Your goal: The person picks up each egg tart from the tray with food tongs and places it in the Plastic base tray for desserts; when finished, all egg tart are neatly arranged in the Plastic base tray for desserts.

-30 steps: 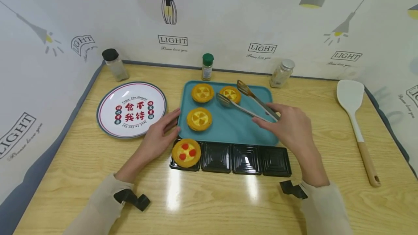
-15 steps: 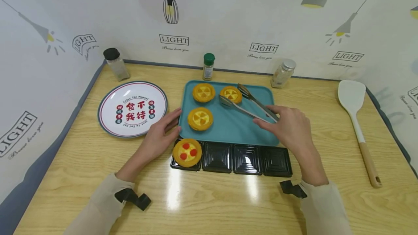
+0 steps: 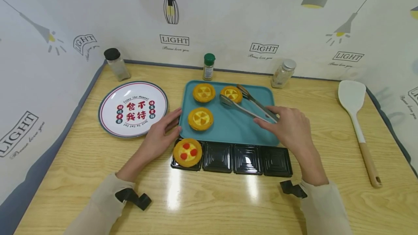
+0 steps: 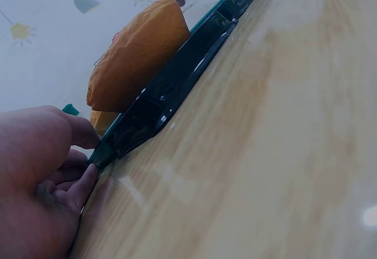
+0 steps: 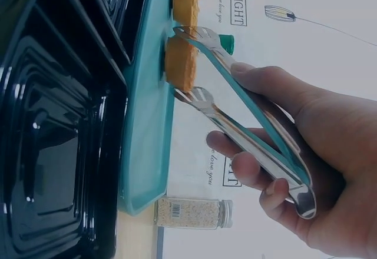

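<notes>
Biggest first, we've got the blue tray (image 3: 228, 128), our left hand (image 3: 162, 133) resting its fingers against the left rim. Over it, our right hand (image 3: 292, 124) grips the tongs (image 5: 254, 153), their long axis running away and leftward, tips apart and straddling the back-right tart (image 3: 232, 92) on the tray; contact, we can't tell. That tart lies ahead-left of our right hand, the nearer one. Now the writing: "LIGHT" repeats across the wall (image 3: 215, 21), "Enjoy the Moment!" arches over the plate's (image 3: 112, 99) red Chinese characters, and the green-capped jar's (image 3: 208, 72) label is too small to read.
</notes>
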Available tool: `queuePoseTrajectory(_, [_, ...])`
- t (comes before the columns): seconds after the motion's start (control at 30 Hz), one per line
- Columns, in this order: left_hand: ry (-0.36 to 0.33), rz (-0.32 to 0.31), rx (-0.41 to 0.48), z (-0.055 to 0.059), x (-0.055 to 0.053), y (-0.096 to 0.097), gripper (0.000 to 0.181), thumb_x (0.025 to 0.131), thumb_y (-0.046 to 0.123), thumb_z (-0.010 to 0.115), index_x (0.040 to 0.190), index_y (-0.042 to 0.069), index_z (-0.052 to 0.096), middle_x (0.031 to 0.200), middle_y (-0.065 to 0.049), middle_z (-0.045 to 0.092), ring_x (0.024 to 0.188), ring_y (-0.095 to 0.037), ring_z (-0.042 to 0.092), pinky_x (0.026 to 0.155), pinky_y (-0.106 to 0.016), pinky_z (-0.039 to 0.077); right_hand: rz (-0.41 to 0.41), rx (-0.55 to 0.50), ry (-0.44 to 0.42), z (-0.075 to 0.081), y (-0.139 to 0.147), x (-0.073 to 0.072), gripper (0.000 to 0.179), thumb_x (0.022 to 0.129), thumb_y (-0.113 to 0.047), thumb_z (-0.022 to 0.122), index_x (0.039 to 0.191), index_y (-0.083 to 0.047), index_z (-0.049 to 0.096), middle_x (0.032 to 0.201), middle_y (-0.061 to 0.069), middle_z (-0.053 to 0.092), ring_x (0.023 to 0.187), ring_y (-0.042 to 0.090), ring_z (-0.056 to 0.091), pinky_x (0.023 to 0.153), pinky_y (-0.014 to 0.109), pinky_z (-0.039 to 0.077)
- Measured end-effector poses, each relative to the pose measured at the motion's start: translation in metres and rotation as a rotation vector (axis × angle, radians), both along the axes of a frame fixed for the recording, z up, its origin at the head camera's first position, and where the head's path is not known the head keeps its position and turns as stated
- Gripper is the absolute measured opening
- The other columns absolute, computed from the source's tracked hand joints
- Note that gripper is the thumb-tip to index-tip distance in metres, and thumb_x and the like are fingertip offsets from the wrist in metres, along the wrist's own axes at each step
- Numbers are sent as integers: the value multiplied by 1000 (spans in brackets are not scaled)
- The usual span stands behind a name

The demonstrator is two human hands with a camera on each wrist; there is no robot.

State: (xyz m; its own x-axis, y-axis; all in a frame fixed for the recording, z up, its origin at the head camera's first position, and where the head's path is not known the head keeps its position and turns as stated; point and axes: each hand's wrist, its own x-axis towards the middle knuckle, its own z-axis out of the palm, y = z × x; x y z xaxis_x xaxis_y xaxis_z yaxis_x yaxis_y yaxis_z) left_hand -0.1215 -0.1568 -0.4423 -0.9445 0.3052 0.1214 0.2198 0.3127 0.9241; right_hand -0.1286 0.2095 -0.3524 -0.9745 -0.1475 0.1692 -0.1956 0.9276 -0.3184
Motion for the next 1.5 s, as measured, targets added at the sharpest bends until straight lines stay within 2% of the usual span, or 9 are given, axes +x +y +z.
queuePoseTrajectory(0.13, [6, -6, -8, -1, 0, -1, 54, 99, 8, 58, 150, 7, 39, 156, -3, 32, 134, -21, 44, 106, -26, 42, -4, -13, 39, 0, 0, 1, 59, 82, -54, 74, 115, -4, 72, 53, -1, 42, 48, 18, 38, 38, 31, 31])
queuePoseTrajectory(0.33, [7, -5, -17, 1, 1, -1, 54, 99, 9, 58, 150, 7, 39, 156, -4, 32, 134, -21, 44, 106, -25, 42, 16, -18, 56, 2, 1, 2, 59, 81, -54, 74, 114, -5, 73, 52, -2, 44, 47, 17, 39, 39, 32, 31])
queuePoseTrajectory(0.6, [1, 4, -10, 2, 1, 0, 54, 99, 7, 58, 149, 6, 39, 156, -6, 33, 133, -23, 44, 106, -29, 42, 57, -43, 94, 17, 12, 13, 56, 80, -55, 75, 115, -11, 74, 50, -5, 39, 46, 14, 38, 38, 31, 26])
queuePoseTrajectory(0.67, [-6, 4, -5, 4, 2, 1, 53, 99, 5, 57, 149, 3, 38, 156, -9, 32, 134, -26, 44, 107, -32, 42, 87, -50, 118, 21, 18, 19, 52, 80, -51, 77, 116, -13, 74, 51, -6, 39, 47, 14, 37, 38, 30, 24])
queuePoseTrajectory(0.77, [-22, -1, -1, 16, 6, 5, 53, 98, 1, 56, 148, -1, 37, 156, -14, 31, 134, -31, 42, 108, -38, 42, 142, -79, 137, 27, 29, 29, 49, 78, -44, 82, 118, -19, 73, 56, -8, 44, 49, 12, 36, 40, 28, 25])
queuePoseTrajectory(0.9, [-29, -2, -9, 33, 13, 8, 52, 98, -2, 55, 147, -5, 37, 154, -19, 31, 134, -35, 42, 108, -42, 41, 241, -147, 134, 33, 40, 42, 49, 75, -33, 86, 121, -25, 72, 71, -13, 58, 49, 9, 34, 40, 24, 26])
queuePoseTrajectory(0.97, [-28, -2, -14, 37, 14, 9, 52, 98, -2, 55, 146, -6, 37, 154, -20, 32, 133, -36, 42, 108, -42, 41, 285, -163, 137, 36, 44, 47, 51, 74, -30, 87, 122, -27, 71, 76, -15, 61, 48, 8, 34, 39, 21, 26])
queuePoseTrajectory(1.2, [-25, -5, -16, 38, 16, 8, 52, 98, -3, 54, 146, -7, 37, 154, -21, 31, 133, -37, 42, 108, -43, 41, 424, -149, 141, 37, 48, 67, 55, 69, -25, 90, 121, -25, 71, 89, -17, 66, 50, 0, 40, 41, 10, 30])
queuePoseTrajectory(1.5, [-22, -4, -17, 36, 14, 8, 52, 97, -3, 55, 146, -6, 37, 154, -20, 31, 133, -36, 42, 108, -42, 41, 572, -127, 122, 14, 47, 84, 53, 71, -31, 88, 120, -20, 72, 98, -12, 70, 52, -11, 34, 45, 7, 32])
